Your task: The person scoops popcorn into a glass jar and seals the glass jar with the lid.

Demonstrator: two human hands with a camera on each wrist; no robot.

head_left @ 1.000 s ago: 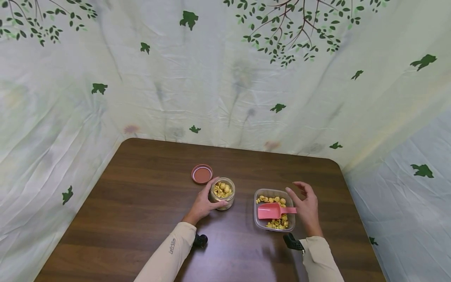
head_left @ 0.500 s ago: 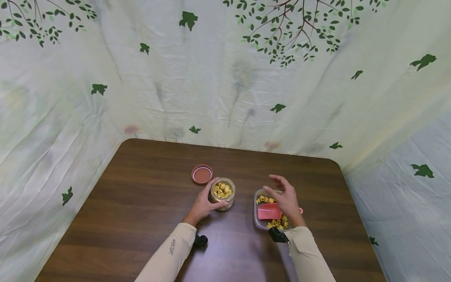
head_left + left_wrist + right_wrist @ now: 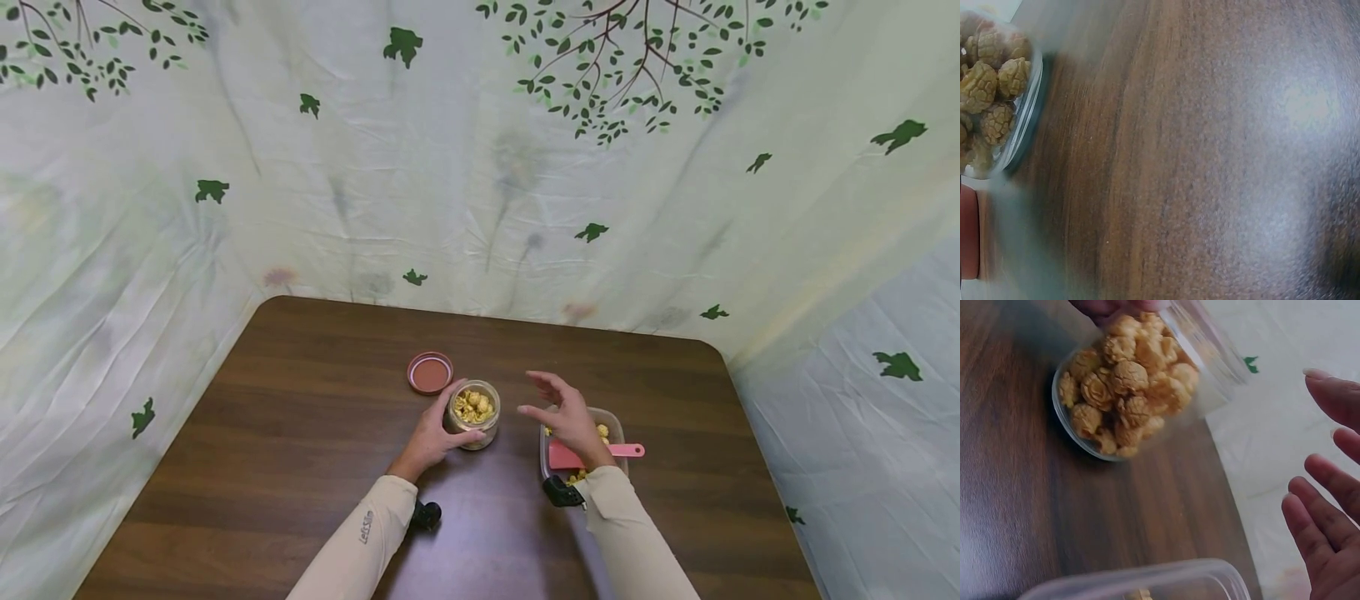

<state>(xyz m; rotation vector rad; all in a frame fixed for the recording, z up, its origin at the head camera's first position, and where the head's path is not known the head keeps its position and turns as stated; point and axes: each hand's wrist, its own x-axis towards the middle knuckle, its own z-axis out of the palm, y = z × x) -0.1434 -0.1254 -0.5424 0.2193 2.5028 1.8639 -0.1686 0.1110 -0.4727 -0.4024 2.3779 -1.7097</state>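
In the head view my left hand (image 3: pixel 431 433) grips a clear jar (image 3: pixel 489 432) from its left side, thumb in front. Caramel popcorn (image 3: pixel 474 405) fills much of it, heaped in clusters in the right wrist view. My right hand (image 3: pixel 567 414) is held over a clear plastic tub (image 3: pixel 618 423), fingers spread and apart from the jar. Across the tub lies a pink scoop (image 3: pixel 628 450), partly covered by that hand and wrist. Some popcorn shows inside the tub beside the scoop. The left wrist view catches just the lower part of the jar (image 3: pixel 1034 103).
A red lid (image 3: pixel 431 373) lies upturned on the brown wooden table (image 3: pixel 315 400), behind and left of the jar. A leaf-printed white curtain (image 3: pixel 465 167) hangs along the table's back and sides. Both wrists carry black cameras.
My right hand has moved left from the scoop's handle, across the tub toward the jar, with its fingers spread. The left hand and the jar have stayed in place.
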